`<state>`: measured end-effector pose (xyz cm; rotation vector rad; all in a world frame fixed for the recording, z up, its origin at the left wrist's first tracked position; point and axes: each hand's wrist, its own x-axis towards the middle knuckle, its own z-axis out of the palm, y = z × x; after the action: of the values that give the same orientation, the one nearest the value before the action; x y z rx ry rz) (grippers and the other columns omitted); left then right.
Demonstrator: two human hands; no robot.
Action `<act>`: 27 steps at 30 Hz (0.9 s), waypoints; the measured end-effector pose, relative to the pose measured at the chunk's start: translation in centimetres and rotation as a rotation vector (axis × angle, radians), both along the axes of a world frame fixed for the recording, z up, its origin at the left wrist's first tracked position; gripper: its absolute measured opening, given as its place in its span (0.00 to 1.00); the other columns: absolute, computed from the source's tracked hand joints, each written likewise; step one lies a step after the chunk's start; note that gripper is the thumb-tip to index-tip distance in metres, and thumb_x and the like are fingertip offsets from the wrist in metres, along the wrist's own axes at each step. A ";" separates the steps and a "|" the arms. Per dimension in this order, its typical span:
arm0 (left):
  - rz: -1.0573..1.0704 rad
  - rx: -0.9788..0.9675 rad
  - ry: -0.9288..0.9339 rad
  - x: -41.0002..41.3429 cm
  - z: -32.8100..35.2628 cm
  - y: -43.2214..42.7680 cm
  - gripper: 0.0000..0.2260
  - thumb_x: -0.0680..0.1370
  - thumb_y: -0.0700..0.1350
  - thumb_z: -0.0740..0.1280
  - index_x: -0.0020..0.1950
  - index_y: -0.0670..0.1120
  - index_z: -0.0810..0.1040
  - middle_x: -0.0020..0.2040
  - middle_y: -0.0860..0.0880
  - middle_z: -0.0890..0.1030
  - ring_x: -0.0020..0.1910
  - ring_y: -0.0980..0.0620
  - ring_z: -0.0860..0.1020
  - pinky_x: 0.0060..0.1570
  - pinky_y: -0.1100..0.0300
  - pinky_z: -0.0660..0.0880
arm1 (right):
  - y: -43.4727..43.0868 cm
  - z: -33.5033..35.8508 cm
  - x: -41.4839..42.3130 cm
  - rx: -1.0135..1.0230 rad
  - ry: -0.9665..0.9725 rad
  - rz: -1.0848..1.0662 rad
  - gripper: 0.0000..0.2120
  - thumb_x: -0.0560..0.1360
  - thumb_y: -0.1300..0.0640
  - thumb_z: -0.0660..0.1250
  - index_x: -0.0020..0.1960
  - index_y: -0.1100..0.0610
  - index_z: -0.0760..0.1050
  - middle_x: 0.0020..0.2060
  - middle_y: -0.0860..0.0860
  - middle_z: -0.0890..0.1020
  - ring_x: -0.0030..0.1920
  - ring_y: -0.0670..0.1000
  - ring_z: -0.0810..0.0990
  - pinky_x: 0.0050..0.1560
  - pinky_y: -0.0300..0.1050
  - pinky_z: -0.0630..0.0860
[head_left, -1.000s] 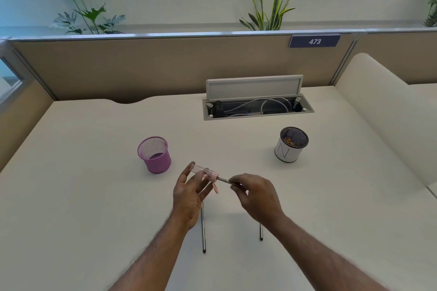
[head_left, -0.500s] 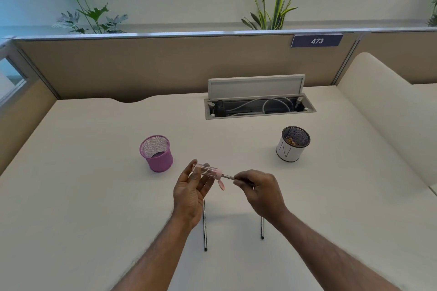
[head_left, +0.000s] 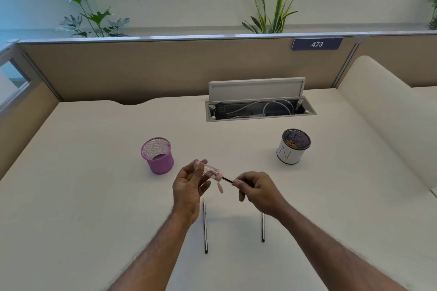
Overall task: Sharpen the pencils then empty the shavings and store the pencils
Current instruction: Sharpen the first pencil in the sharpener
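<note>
My left hand (head_left: 189,186) grips a clear tube-shaped sharpener (head_left: 209,170) with a pink cap and a dangling pink flap, held above the desk's middle. My right hand (head_left: 257,189) pinches a dark pencil (head_left: 227,180) whose tip sits inside the sharpener's pink end; most of the shaft is hidden by my fingers. Two more dark pencils lie on the desk below my hands: one (head_left: 205,227) under my left wrist, one (head_left: 262,228) partly hidden by my right wrist. A purple mesh cup (head_left: 158,156) stands to the left. A white cup (head_left: 292,147) with shavings inside stands to the right.
An open cable hatch (head_left: 260,111) with wires lies in the desk behind the cups. A beige partition (head_left: 142,68) closes the far side, and a cream rounded divider (head_left: 383,113) runs along the right. The desk surface (head_left: 82,196) spreads wide on the left.
The hands and sharpener have drifted slightly up and right in view. My right hand's fingers have shifted on the pencil, as in a twist. The pencils on the desk have not moved.
</note>
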<state>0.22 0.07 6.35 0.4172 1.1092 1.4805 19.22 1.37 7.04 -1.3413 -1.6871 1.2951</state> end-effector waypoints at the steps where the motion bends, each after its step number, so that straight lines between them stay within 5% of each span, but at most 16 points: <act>1: 0.001 -0.006 0.008 0.0 0.0 0.0 0.06 0.78 0.42 0.67 0.54 0.48 0.77 0.52 0.50 0.86 0.43 0.52 0.83 0.37 0.62 0.78 | -0.1 0.1 0.1 0.013 0.006 -0.004 0.02 0.75 0.56 0.72 0.44 0.54 0.81 0.32 0.53 0.82 0.25 0.47 0.68 0.29 0.41 0.66; 11: 0.085 -0.082 0.022 0.7 -0.3 -0.4 0.05 0.75 0.45 0.72 0.47 0.49 0.77 0.43 0.51 0.84 0.36 0.56 0.82 0.36 0.63 0.76 | 0.0 -1.4 0.3 0.515 -0.279 -0.089 0.02 0.70 0.56 0.75 0.41 0.52 0.83 0.32 0.44 0.79 0.32 0.45 0.75 0.32 0.41 0.71; 16: 0.096 -0.107 0.015 0.8 -0.4 -0.3 0.06 0.74 0.45 0.73 0.45 0.49 0.76 0.41 0.51 0.83 0.33 0.57 0.81 0.37 0.62 0.76 | 0.1 -1.3 0.3 0.530 -0.273 -0.080 0.01 0.71 0.58 0.74 0.42 0.53 0.83 0.31 0.42 0.77 0.32 0.43 0.73 0.33 0.35 0.66; 22: 0.116 -0.113 0.005 0.7 -0.6 -0.2 0.07 0.73 0.44 0.73 0.44 0.47 0.76 0.41 0.49 0.81 0.35 0.55 0.79 0.34 0.65 0.78 | 0.2 -0.8 0.2 0.450 -0.258 -0.003 0.05 0.74 0.56 0.70 0.42 0.56 0.83 0.28 0.48 0.80 0.29 0.48 0.75 0.31 0.46 0.72; 27: 0.104 -0.119 0.026 0.6 -0.7 -0.3 0.07 0.73 0.44 0.73 0.45 0.46 0.76 0.40 0.49 0.81 0.34 0.56 0.80 0.37 0.62 0.78 | 0.5 -0.1 0.3 0.246 -0.198 0.075 0.07 0.77 0.57 0.69 0.42 0.58 0.83 0.25 0.47 0.78 0.25 0.43 0.70 0.30 0.38 0.67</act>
<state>0.83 -0.23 5.63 0.3002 1.2496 1.4939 19.53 1.84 6.97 -1.3032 -1.9763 0.9807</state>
